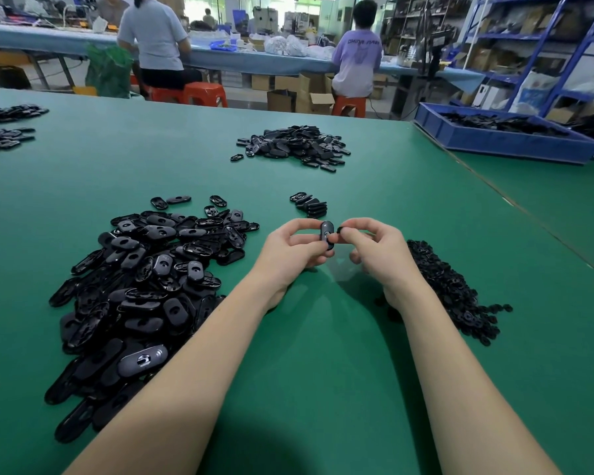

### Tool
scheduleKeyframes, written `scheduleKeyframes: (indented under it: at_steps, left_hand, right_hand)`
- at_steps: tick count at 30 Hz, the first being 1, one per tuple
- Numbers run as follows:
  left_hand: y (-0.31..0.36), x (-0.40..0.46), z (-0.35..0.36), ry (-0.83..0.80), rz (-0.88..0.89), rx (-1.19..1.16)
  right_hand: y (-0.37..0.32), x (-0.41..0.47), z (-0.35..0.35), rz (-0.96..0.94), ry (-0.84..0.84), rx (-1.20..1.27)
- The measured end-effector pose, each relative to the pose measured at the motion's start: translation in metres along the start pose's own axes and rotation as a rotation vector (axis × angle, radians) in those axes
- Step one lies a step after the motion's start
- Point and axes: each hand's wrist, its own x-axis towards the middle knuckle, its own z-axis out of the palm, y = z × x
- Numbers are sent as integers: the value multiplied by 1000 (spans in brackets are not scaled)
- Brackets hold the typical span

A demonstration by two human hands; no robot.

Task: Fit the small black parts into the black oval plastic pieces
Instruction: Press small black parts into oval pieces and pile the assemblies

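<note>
1. So, the left hand (pixel 294 248) pinches one black oval plastic piece (pixel 327 234) upright between thumb and fingers, above the middle of the green counter (pixel 323 354).
2. The right hand (pixel 374 250) pinches a small black part (pixel 340 230) right against that oval's edge.
3. A big heap of black oval shells (pixel 144 279) sits toward the left edge, and a heap of small black parts (pixel 453 289) toward the right edge.
4. Another pile of ovals (pixel 294 145) lies near the far edge, and a blue plastic bin (pixel 504 138) at the far right corner.

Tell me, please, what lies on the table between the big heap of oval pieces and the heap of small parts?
In the head view, only bare green table and the person's forearms lie between the oval pieces and small parts.
</note>
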Motion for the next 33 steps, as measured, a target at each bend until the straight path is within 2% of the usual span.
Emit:
scheduleKeyframes:
  at_steps: [7,10,14,33]
  left_hand:
    - [-1,-2,1,5,47,5]
    - [-2,0,1,58,34,-60]
    - [-1,3,0,118,14,-114]
    - [1,-1,1,76,41,-54]
  right_hand:
    - [-2,-1,3,53,6,32]
    - [-4,-3,4,65,-26,17]
    - [-6,-3,4,81,14,2]
    - [-3,-3,10,135,94,3]
